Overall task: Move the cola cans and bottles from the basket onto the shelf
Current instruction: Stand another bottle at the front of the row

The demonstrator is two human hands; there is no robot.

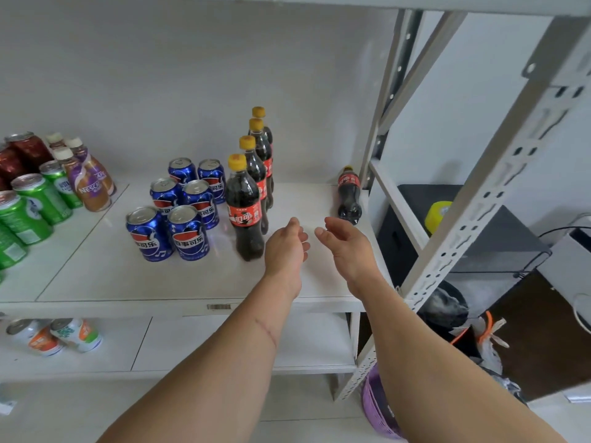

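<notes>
Several blue cola cans [179,212] stand grouped on the white shelf [128,282]. Right of them a row of cola bottles with yellow caps [246,206] runs front to back. One more cola bottle [349,196] stands alone by the shelf's right post. My left hand [287,244] hovers just right of the front bottle, fingers loosely curled, holding nothing. My right hand [343,243] is beside it, fingers relaxed and empty, short of the lone bottle. The purple basket [379,407] shows partly on the floor behind my right forearm.
Green cans [35,199], red cans [19,155] and coffee bottles [86,177] fill the shelf's left part. Two cans [54,335] lie on the lower shelf. Slanted metal shelf posts [473,199] stand at right, with a black box [463,238] and yellow tape roll [436,215] beyond.
</notes>
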